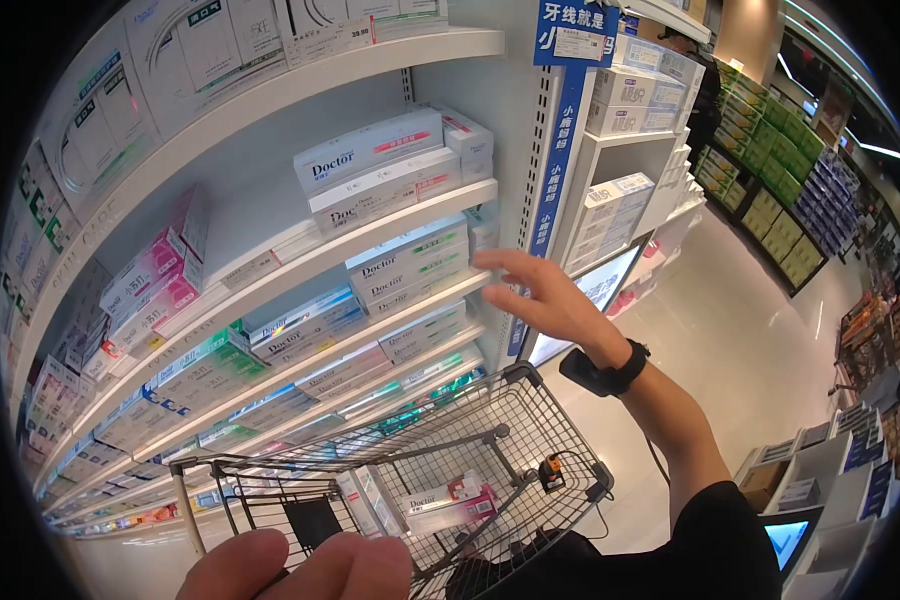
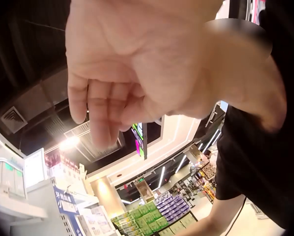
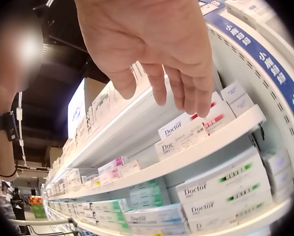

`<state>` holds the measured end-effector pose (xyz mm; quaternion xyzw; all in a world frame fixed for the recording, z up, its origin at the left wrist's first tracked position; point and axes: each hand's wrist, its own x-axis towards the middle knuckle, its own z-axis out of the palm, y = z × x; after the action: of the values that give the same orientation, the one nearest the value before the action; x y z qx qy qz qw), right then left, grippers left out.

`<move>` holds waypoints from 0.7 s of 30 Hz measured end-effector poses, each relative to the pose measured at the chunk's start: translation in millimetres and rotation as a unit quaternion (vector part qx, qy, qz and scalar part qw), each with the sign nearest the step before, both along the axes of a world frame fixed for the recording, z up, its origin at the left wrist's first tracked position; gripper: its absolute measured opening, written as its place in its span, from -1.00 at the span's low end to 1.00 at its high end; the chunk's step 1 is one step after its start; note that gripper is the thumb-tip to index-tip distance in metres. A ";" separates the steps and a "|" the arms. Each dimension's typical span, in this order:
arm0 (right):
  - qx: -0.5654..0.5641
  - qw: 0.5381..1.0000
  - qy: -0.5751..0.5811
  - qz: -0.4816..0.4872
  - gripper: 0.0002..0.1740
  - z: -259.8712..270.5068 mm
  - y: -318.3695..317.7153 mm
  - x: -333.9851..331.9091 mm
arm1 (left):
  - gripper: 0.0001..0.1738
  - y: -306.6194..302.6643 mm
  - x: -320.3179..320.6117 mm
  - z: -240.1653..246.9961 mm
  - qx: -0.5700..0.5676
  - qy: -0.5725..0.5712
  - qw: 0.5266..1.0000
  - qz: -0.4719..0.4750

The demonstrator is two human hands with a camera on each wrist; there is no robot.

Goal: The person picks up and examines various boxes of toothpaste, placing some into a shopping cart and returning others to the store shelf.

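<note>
My right hand (image 1: 542,296) reaches out in front of the shelves with fingers extended and nothing in it. Nearest to it in the head view is a stack of white Doctor boxes (image 1: 410,262) with green marks. In the right wrist view the fingers (image 3: 174,88) hang in front of white Doctor boxes (image 3: 191,129) with red marks on the shelf above. My left hand (image 1: 305,568) is raised close to the head camera, only its fingers showing there. The left wrist view shows the palm (image 2: 137,54) empty and the fingers loosely bent.
A wire shopping cart (image 1: 560,415) stands below the hands; a white and pink Doctor box (image 1: 450,508) and white boxes (image 1: 370,500) lie in it. Pink boxes (image 1: 160,275) sit further left on the shelf. A blue sign strip (image 1: 560,150) edges the shelving. The aisle floor (image 1: 710,320) runs to the right.
</note>
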<state>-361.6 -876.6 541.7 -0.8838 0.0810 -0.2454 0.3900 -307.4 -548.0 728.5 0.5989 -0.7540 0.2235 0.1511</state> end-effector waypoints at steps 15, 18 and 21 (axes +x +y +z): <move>0.261 0.943 0.200 0.061 -0.54 -110.6 75.2 -121.0 | -0.84 111.2 61.2 -198.2 -0.158 0.452 0.815 0.327; 0.262 0.929 0.257 0.051 -0.54 -128.4 80.2 -137.3 | -0.78 150.6 78.1 -302.9 -0.101 0.540 0.734 0.400; 0.283 0.913 0.292 0.030 -0.52 -133.3 94.0 -139.6 | -0.75 168.2 72.9 -392.0 -0.022 0.583 0.678 0.447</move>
<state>-501.3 -782.7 408.4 -0.7709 0.2307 0.0687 0.5897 -234.4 -379.8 336.5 0.8699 -0.1504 -0.1137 0.4557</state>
